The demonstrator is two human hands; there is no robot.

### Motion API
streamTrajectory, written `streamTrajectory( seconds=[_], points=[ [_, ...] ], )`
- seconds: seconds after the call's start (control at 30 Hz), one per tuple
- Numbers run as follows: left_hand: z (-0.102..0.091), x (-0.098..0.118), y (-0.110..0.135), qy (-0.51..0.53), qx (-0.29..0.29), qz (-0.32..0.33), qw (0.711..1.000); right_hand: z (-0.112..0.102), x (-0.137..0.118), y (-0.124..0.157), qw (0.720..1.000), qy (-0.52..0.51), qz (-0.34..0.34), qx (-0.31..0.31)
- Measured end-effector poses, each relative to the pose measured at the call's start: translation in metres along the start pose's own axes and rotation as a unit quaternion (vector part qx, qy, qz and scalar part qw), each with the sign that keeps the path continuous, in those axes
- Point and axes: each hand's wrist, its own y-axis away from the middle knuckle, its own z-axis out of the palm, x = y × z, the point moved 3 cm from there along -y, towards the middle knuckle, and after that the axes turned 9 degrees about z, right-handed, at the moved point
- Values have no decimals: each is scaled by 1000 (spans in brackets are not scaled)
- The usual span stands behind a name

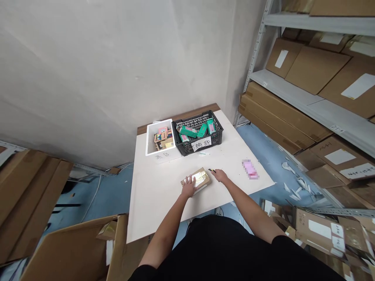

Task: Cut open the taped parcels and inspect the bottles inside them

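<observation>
The left hand point(189, 187) hides part of the parcel point(201, 178). The right hand's point(219, 175) tool point(211, 170) is too small to identify. A pink thing point(250, 169) is blurred.

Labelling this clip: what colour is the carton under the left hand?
The carton is brown; head view.

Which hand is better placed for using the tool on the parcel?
Right, probably: the right hand holds the black-and-yellow tool just beside the parcel, while the left hand lies on the parcel.
</observation>
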Motion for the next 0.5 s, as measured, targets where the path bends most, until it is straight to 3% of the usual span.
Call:
streamTrajectory(
  seconds=[0.2, 0.5],
  points=[
    [3, -2, 0, 1, 3, 6, 1000, 4, -39, -13, 999, 42, 5, -9],
    [7, 0, 6, -11, -5, 35, 999, 23, -15, 8, 997, 77, 20, 10]
  ],
)
